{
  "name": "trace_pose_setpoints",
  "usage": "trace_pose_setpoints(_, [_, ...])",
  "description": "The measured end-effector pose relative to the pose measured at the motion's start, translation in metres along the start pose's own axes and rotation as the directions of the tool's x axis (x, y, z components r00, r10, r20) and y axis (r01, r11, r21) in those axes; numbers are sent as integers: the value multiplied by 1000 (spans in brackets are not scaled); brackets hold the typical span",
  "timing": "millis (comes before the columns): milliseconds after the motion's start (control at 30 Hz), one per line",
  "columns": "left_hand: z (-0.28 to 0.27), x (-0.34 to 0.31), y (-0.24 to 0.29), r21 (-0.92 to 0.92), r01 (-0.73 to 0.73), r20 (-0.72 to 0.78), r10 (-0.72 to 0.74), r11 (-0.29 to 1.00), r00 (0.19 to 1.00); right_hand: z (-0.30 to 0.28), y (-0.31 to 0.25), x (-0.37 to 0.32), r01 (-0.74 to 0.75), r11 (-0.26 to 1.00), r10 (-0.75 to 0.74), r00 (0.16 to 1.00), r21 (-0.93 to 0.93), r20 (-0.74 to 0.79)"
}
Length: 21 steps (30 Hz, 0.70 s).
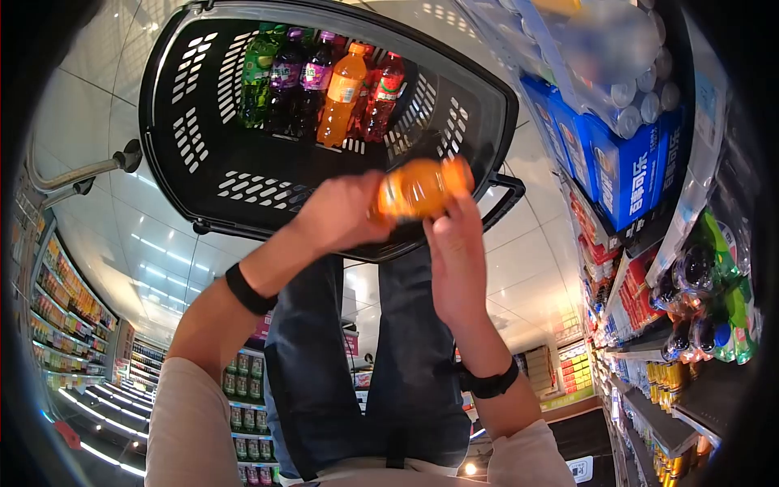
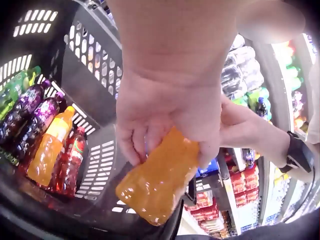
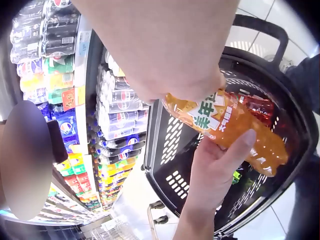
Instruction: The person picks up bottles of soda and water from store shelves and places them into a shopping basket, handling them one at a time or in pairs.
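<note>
Centre of the head view: an orange bottle (image 1: 422, 188), slightly blurred, is held tilted between the person's two hands, over the lower right part of a black basket (image 1: 215, 150).
Left hand (image 1: 345, 213): grips the bottle, its thumb laid across the side in the right wrist view.
Right hand (image 1: 456, 243): touches the bottle's right end in the head view; whether its fingers close round it cannot be told.
Basket row, upper middle of the frame: a green bottle (image 1: 260, 77), purple-labelled bottles (image 1: 315, 77), a second orange bottle (image 1: 341, 97) and red bottles (image 1: 385, 101), side by side.
Upper right of the frame: a blue carton (image 1: 641, 174) with Chinese lettering.
Step in hand: apparently handling the bottle before setting it down among the others.
Next move: would likely call for a firm left grip, the right hand letting go, and lowering beside the red bottles.
</note>
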<state>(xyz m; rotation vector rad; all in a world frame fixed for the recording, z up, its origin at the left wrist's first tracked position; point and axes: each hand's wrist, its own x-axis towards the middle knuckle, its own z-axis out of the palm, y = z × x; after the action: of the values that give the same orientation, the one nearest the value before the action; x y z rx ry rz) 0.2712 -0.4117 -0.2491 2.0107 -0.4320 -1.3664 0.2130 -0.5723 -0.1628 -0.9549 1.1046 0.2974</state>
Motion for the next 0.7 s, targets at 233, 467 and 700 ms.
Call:
trace_pose_setpoints(233, [10, 98, -60, 106, 426, -275, -385, 899, 881, -43, 44, -51, -236, 818, 402, 887, -525, 228])
trace_pose_setpoints(467, [48, 140, -96, 181, 549, -198, -517, 816, 833, -90, 81, -86, 463, 484, 160, 788, -742, 595])
trace_pose_setpoints(700, [56, 154, -103, 304, 541, -174, -513, 784, 841, -90, 90, -90, 673, 459, -98, 687, -580, 720])
